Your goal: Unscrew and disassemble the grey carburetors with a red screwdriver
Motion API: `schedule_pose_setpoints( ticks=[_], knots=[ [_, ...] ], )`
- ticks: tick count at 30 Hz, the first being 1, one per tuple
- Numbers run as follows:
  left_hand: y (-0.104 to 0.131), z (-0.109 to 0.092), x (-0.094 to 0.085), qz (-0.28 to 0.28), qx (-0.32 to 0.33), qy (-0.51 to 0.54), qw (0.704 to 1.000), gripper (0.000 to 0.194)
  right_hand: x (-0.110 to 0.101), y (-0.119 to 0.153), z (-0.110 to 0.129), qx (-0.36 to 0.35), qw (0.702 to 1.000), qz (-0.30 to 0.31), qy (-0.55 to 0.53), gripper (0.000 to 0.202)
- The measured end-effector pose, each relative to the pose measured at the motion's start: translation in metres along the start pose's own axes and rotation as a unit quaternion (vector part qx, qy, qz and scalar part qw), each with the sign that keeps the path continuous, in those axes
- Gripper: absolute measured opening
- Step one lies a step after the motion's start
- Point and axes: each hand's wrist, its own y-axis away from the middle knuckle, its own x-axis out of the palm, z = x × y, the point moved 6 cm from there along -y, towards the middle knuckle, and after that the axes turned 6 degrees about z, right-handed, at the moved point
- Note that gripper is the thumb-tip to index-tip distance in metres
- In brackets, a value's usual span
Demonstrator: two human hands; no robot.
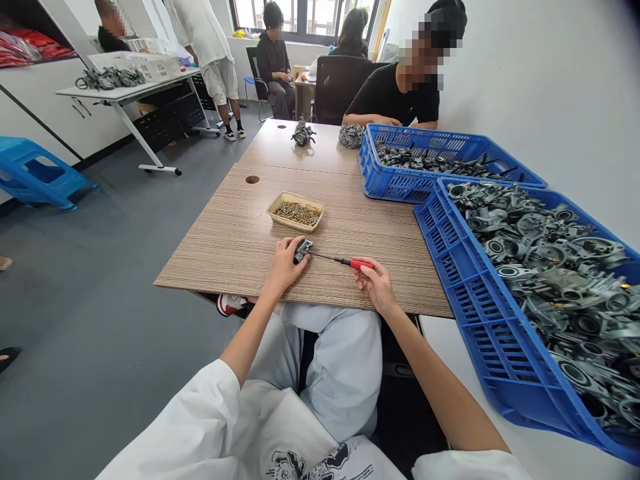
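Observation:
My left hand (287,265) is closed around a small grey metal part (303,251) on the wooden table. In my right hand (375,283) is a screwdriver with a red and black handle (361,264); its thin shaft points left and its tip reaches the metal part. Whether the tip sits in a screw is too small to tell. Just beyond my left hand stands a beige tray (271,212) holding many small brass-coloured and silvery pieces.
Two blue crates (475,333) (395,190) full of metal parts stand on the right. Farther back on the table (215,233) lie a metal assembly (303,133) and a silvery heap (351,136). A person in black (417,100) sits at the far end.

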Motion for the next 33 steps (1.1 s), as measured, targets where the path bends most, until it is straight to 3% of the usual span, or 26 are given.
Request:
schedule_pose_setpoints(
  ticks=[33],
  knots=[
    [0.0002, 0.0004, 0.0001, 0.006, -0.008, 0.008, 1.0, 0.051, -0.0003, -0.0005, -0.0001, 0.006, 0.999, 0.043, 0.032, 0.038]
  ],
)
